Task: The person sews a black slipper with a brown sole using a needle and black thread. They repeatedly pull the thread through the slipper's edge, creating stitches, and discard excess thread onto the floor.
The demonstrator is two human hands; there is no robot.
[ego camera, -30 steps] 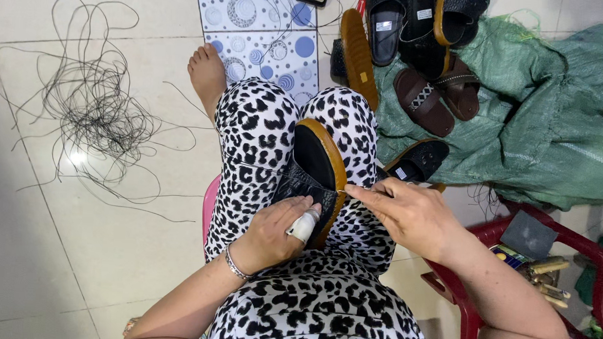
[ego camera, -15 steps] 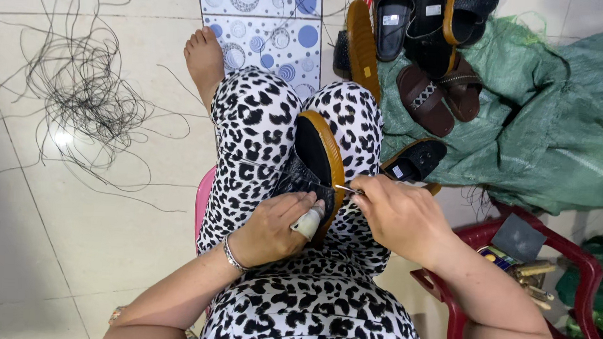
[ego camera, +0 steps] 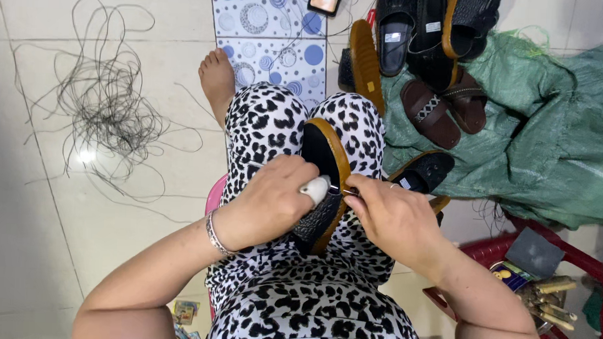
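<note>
A black sandal with a tan sole edge [ego camera: 325,174] rests on the person's lap, propped between the knees of the black-and-white spotted trousers [ego camera: 276,128], its toe end pointing away from the body. The left hand [ego camera: 270,198] lies over the near half of the sandal with fingers curled down around it, gripping it firmly; a white wrap covers the tip of one finger [ego camera: 314,188] that presses against the sole edge, and a silver bracelet [ego camera: 214,233] circles the wrist. The right hand [ego camera: 391,217] sits just beside the sandal on its right, thumb and forefinger pinched closed on a thin metal needle [ego camera: 344,190] whose tip meets the tan edge close to the wrapped finger. Whether any thread trails from the needle cannot be told.

One bare foot [ego camera: 217,81] rests on the pale tiled floor [ego camera: 40,246] beside a blue dotted patterned tile [ego camera: 270,32]. To the left, well apart from the hands, a loose tangle of dark thread [ego camera: 107,110] sprawls across the tiles. To the right a green woven sack [ego camera: 546,146] lies spread out, with a pile of black and brown sandals [ego camera: 435,53] on and beside its upper edge. A red plastic stool [ego camera: 582,270] at lower right holds small tools
</note>
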